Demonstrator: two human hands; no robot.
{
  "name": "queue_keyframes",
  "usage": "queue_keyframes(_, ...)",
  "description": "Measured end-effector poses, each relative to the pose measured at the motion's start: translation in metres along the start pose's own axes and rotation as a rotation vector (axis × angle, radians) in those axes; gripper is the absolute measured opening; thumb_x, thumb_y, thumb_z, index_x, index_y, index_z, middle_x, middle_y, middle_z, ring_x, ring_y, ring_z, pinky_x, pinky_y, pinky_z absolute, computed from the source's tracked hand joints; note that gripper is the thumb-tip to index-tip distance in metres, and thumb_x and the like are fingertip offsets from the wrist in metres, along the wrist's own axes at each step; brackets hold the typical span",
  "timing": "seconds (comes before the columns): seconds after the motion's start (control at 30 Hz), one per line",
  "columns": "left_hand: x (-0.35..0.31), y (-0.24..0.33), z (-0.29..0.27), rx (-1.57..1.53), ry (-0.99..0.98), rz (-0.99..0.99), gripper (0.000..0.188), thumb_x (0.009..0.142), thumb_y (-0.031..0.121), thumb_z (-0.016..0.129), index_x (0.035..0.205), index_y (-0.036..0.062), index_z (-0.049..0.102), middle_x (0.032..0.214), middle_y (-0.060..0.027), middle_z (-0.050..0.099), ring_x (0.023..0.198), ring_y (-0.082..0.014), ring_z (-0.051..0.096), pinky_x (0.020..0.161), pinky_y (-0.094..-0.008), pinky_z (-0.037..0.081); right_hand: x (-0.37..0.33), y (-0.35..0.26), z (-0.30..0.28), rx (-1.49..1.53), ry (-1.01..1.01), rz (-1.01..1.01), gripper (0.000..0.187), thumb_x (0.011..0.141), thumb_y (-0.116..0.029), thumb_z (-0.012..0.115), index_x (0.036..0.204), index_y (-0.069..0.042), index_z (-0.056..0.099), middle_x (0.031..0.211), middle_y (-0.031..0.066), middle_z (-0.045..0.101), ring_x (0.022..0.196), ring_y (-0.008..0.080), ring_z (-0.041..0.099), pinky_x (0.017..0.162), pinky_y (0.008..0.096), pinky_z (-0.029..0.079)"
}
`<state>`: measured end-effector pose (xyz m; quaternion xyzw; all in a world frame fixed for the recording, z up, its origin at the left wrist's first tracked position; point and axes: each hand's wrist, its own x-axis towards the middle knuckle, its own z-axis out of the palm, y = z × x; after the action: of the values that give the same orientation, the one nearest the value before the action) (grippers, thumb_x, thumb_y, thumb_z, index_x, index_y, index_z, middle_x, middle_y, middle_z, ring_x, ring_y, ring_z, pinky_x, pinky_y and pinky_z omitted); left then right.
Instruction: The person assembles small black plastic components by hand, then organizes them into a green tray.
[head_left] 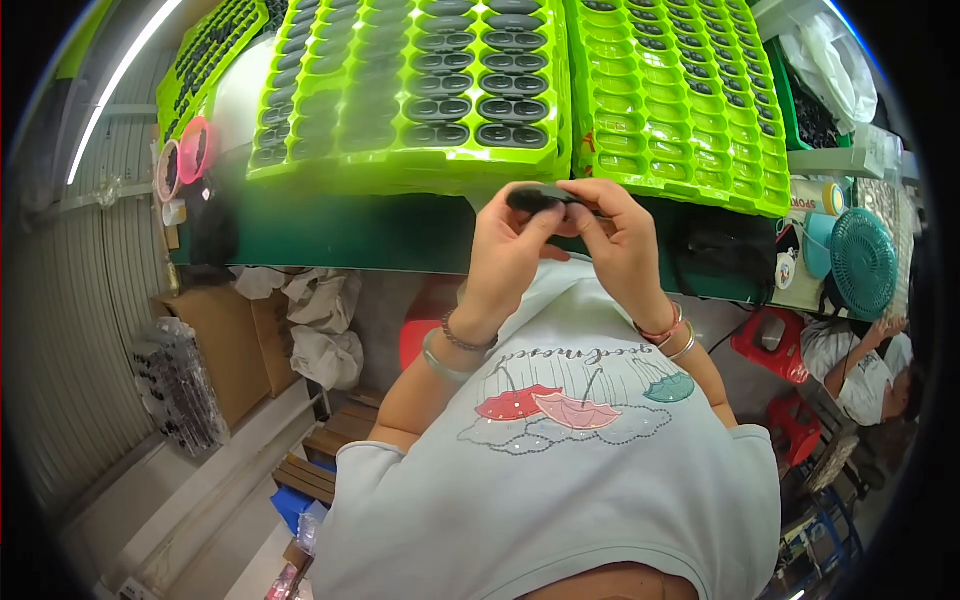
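Observation:
Pinched at the fingertips of my left hand is a small glossy black oval part. My right hand meets it there, its fingers closed on the part's right side; those fingers partly cover it. Both hands are raised over the near edge of the green table, in front of my chest. Just beyond them lies a bright green moulded tray, with black oval cases in rows of its pockets. A second green tray adjoins on the right, with small black pieces in some pockets.
Another green tray leans at the far left, near a pink round container. A teal round basket stands at the right end. Red stools and another person are beyond my right side; a cardboard box sits at left.

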<state>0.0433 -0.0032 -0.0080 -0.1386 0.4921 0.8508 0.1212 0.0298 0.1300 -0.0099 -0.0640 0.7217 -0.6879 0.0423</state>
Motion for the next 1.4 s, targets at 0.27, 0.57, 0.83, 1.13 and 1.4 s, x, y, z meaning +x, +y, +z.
queue_keyframes(0.27,-0.001,0.042,-0.027,1.005,-0.075,0.566,0.014,0.077,0.004,0.064,0.090,0.0009,0.063,0.071,-0.0114,0.058,0.059,-0.0206,0.057,0.053,-0.0273,0.045,0.018,-0.017,-0.005,-0.509,-0.123,-0.270,0.017,0.076,0.002,0.059,0.093,0.000,0.063,0.074,0.0139,0.059,0.058,0.0257,0.055,0.053,0.0302,0.043)
queue_keyframes(0.57,0.073,0.160,-0.141,1.480,0.266,0.968,0.011,0.076,0.002,0.062,0.087,0.0018,0.064,0.077,-0.0126,0.060,0.066,-0.0234,0.059,0.058,-0.0309,0.046,0.035,-0.024,0.005,-0.188,-0.251,-0.107,0.027,0.081,-0.003,0.061,0.108,-0.001,0.059,0.091,0.0115,0.062,0.078,0.0162,0.063,0.068,0.0241,0.050)
queue_keyframes(0.83,0.152,0.198,-0.205,1.793,0.092,0.763,0.011,0.073,0.009,0.064,0.083,0.0051,0.066,0.080,-0.0106,0.061,0.079,-0.0295,0.058,0.071,-0.0367,0.046,0.027,-0.006,-0.016,-0.211,-0.135,0.018,0.021,0.081,-0.002,0.061,0.102,0.001,0.061,0.092,0.0094,0.062,0.078,0.0147,0.062,0.069,0.0226,0.050)
queue_keyframes(1.13,0.160,0.232,-0.247,1.860,0.051,0.406,0.020,0.072,0.008,0.066,0.092,0.0084,0.065,0.091,-0.0111,0.061,0.089,-0.0262,0.058,0.080,-0.0354,0.045,0.019,0.008,-0.040,-0.210,-0.027,0.119,0.018,0.084,-0.005,0.058,0.100,0.002,0.061,0.091,0.0076,0.062,0.077,0.0136,0.063,0.069,0.0216,0.048)
queue_keyframes(1.4,0.150,0.216,-0.255,1.862,0.040,0.373,0.029,0.065,0.010,0.072,0.093,0.0093,0.064,0.091,-0.0098,0.057,0.090,-0.0278,0.054,0.081,-0.0361,0.043,0.025,0.008,-0.040,-0.202,-0.031,0.101,0.018,0.085,-0.004,0.057,0.101,0.002,0.061,0.090,0.0075,0.062,0.076,0.0136,0.062,0.069,0.0219,0.048)
